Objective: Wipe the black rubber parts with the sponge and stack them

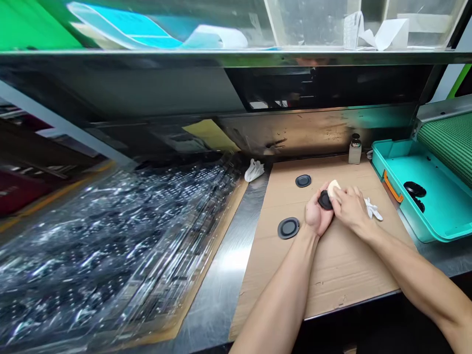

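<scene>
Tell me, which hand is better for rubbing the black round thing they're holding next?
Probably the right hand: it holds the cream pad right by the black disc, while the left hand is busy holding that disc.

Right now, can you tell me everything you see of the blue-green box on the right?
The box is shallow, with an open top, rounded corners and smooth sides that look like plastic. An orange clip is on the side facing the cardboard. It stands upright on the metal table, beside the green belt, which hides part of it; the picture's edge cuts off more. Black parts lie inside. Neither the left hand nor the right hand touches it.
</scene>
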Available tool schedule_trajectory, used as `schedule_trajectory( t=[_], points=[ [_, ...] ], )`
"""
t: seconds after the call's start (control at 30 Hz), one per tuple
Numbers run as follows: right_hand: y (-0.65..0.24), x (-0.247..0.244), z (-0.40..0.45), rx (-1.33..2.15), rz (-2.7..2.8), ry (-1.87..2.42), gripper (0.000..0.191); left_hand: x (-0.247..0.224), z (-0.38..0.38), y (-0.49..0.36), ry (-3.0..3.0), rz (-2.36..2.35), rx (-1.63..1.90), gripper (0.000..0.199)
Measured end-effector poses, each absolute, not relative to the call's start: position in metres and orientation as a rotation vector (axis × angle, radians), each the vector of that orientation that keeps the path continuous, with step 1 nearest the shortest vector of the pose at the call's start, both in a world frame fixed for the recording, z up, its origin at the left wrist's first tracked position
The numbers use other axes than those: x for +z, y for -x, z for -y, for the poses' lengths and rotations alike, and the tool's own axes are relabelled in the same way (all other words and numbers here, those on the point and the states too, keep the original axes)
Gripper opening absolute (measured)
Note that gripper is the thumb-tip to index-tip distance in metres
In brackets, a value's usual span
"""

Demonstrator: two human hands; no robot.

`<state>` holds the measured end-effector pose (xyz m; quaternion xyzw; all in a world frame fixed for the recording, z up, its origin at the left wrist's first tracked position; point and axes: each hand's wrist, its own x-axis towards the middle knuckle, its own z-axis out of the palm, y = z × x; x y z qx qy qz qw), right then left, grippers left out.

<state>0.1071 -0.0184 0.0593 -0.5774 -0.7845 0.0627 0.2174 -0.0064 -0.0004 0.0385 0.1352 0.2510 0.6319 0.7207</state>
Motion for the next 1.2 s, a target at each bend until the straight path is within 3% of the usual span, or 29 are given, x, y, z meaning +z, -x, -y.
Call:
schedule_trajectory(
  t=[0.2,0.43,0.63,0.77,0.97,1.2],
  points=[
    [-0.125,0.057,0.012,0.512,2.042,1.46,0.054,0.035,-0.002,0.005,-0.296,-0.574,1.393,0.042],
    [-0.123,0.064,0.012,0.669,1.895,1.508,0.044,0.03,0.001,-0.004,-0.354,-0.594,1.41,0.04],
    [-0.12,0.061,0.014,0.681,1.959,1.477,0.049,0.028,0.0,-0.004,-0.356,-0.627,1.453,0.036],
    [-0.119,0.058,0.013,0.685,1.996,1.428,0.03,0.03,0.001,-0.003,-0.379,-0.633,1.424,0.038],
    [-0.13,0.06,0.005,0.731,2.115,1.3,0.022,0.031,0.004,-0.001,-0.393,-0.658,1.342,0.037],
    [-0.126,0.069,0.011,0.445,2.012,1.679,0.027,0.031,0.002,-0.005,-0.353,-0.672,1.294,0.039]
  ],
)
